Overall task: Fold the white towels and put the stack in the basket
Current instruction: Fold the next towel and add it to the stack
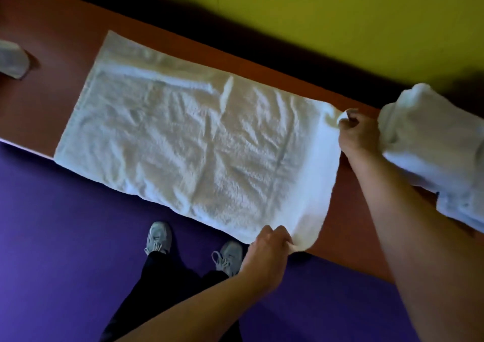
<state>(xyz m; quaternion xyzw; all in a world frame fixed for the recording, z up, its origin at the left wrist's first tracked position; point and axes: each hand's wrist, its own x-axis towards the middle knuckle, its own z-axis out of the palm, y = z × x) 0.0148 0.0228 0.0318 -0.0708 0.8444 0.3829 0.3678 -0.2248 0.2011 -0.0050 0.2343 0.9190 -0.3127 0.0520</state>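
A white towel [188,142] lies spread flat and wrinkled along the reddish-brown table [52,43]. My left hand [269,252] pinches the towel's near right corner at the table's front edge. My right hand [358,132] pinches the far right corner, which is lifted slightly. A heap of more white towels [429,148] sits on the table just right of my right hand. No basket is in view.
Another white cloth [11,58] lies at the table's far left end, cut off by the frame. A yellow-green wall [340,14] runs behind the table. My shoes [159,237] stand on the purple floor [52,250] close to the table's front edge.
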